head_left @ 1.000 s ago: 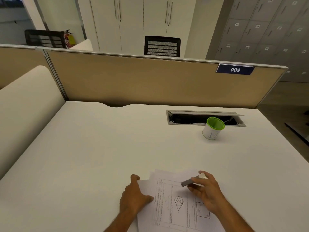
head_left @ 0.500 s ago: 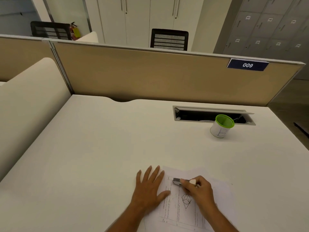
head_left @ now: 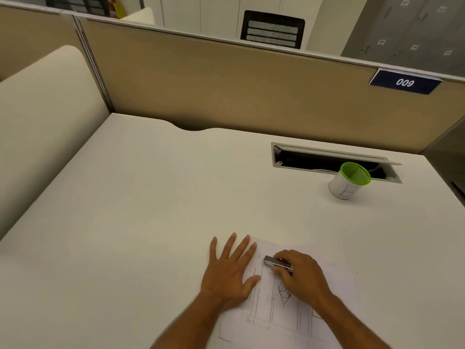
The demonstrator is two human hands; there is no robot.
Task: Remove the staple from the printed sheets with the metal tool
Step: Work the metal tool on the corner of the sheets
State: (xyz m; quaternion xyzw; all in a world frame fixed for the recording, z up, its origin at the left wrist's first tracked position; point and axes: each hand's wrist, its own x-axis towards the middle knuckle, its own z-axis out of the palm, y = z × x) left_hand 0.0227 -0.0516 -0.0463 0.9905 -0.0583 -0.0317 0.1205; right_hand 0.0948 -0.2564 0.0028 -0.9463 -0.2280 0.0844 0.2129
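Note:
The printed sheets [head_left: 274,311], white with line drawings, lie flat on the white desk near its front edge. My left hand [head_left: 230,270] presses flat on their left edge, fingers spread. My right hand [head_left: 302,275] grips a small grey metal tool [head_left: 273,261], whose tip points left at the sheets' top left corner. The staple itself is too small to make out.
A white cup with a green rim [head_left: 348,181] stands at the back right, just in front of an open cable tray slot [head_left: 314,159]. A beige partition [head_left: 226,84] with a "009" label closes the desk's far side.
My left hand went from curled at the sheets' edge to flat and spread on them. My right hand lowered the tool onto the paper's top left corner. The lifted pages now lie flat.

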